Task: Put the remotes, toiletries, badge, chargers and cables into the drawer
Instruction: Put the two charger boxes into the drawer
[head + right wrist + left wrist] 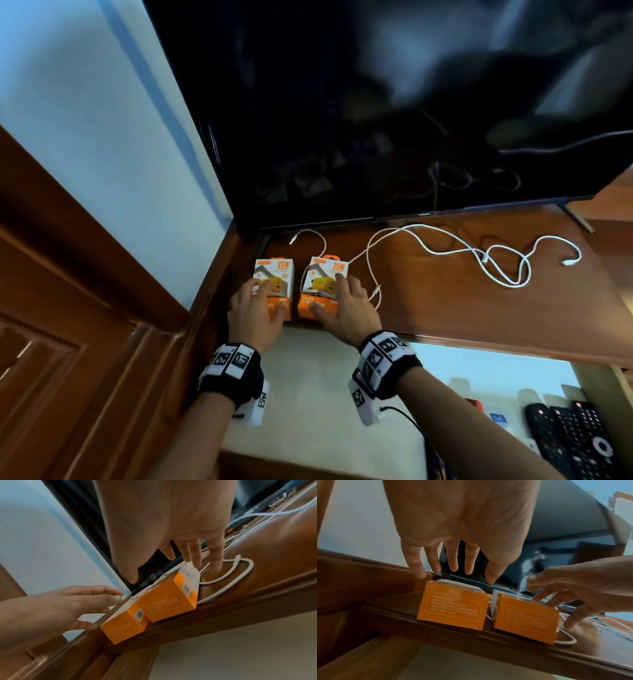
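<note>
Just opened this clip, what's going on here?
A person is tidying items off a wooden TV stand into the open drawer below it. Each hand is spread over one of two orange charger boxes at the stand's front edge: the left hand over the left box, the right hand over the right box. Neither box is lifted yet. White cables lie loose on the stand, and black remotes already lie in the drawer.
</note>
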